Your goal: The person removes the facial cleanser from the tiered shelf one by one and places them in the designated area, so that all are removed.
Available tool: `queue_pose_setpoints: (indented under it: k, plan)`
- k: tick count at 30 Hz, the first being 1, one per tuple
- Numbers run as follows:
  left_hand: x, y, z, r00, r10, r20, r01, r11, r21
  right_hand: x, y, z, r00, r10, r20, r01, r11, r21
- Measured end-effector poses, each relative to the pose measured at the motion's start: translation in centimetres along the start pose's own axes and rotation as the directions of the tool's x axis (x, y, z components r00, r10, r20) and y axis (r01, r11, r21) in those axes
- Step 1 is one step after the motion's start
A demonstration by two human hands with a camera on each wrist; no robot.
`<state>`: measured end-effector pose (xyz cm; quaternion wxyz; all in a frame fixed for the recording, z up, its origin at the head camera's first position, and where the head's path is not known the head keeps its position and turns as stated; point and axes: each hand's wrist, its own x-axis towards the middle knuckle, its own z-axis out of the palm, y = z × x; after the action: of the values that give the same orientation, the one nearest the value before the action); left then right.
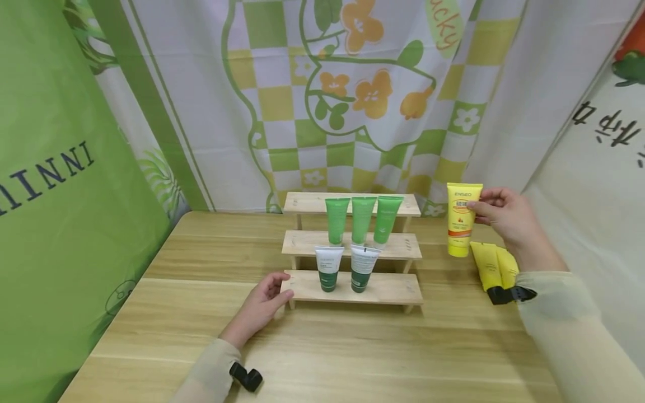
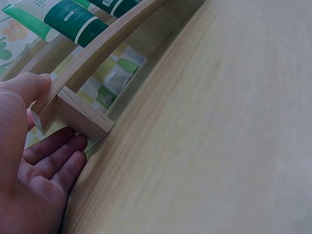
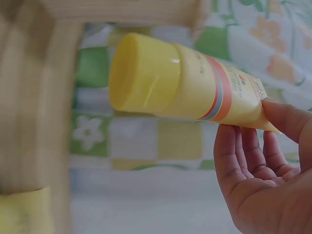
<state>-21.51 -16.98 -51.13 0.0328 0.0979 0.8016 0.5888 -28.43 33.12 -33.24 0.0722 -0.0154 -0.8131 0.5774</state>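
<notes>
My right hand (image 1: pixel 509 218) pinches a yellow squeeze tube (image 1: pixel 459 221) near its flat top end, cap down, to the right of the wooden step rack (image 1: pixel 398 288). In the right wrist view the tube's yellow cap (image 3: pixel 141 73) points left, and the thumb lies on its printed side. My left hand (image 1: pixel 262 302) holds the left end of the rack's lowest step. Its thumb lies along the board's end and its fingers curl below, beside the short leg (image 2: pixel 83 112). On that step stand two white-and-dark-green tubes (image 1: pixel 328 268); three green tubes (image 1: pixel 361 221) stand on the middle step.
Two more yellow tubes (image 1: pixel 487 266) lie on the wooden table (image 1: pixel 201 257) by the right wrist. The rack's top step (image 1: pixel 307 202) rises behind the green tubes. A patterned curtain (image 1: pixel 282 129) hangs at the back, with a green cloth (image 1: pixel 55 224) on the left.
</notes>
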Motion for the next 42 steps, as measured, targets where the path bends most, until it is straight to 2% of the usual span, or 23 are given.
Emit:
queue_pose_setpoints:
  k: [9,15,20,28,35,39,42]
  plan:
    - [0.0,0.1,0.0,1.000,-0.019,-0.012,0.019,1.000,0.001,-0.4,5.2,-0.7,0.996,0.085,-0.012,-0.086,0.985,-0.148]
    - [-0.1,-0.1,-0.2,1.000,0.007,0.004,-0.007,1.000,-0.009,-0.8,7.5,-1.1,0.994,0.104,-0.033,-0.108,0.978,-0.180]
    - [0.0,-0.3,-0.3,0.999,0.031,-0.014,-0.031,1.000,0.001,-0.4,8.3,-1.3,0.995,0.096,-0.025,-0.099,0.975,-0.201]
    - [0.1,-0.1,-0.2,1.000,0.016,-0.006,-0.016,1.000,-0.003,0.8,9.4,-1.4,0.991,0.136,0.009,-0.131,0.965,-0.226]
    - [-0.9,3.2,-0.1,1.000,-0.011,0.017,0.011,1.000,-0.023,2.2,11.0,-1.6,0.966,0.259,0.002,-0.253,0.945,-0.206]
    - [-0.9,3.1,0.0,1.000,-0.013,0.018,0.014,0.999,-0.038,2.1,11.0,-1.7,0.948,0.313,-0.056,-0.318,0.929,-0.188]
    - [-0.8,3.1,0.0,1.000,-0.017,0.019,0.018,0.999,-0.034,2.0,11.1,-1.8,0.942,0.326,-0.086,-0.336,0.924,-0.183]
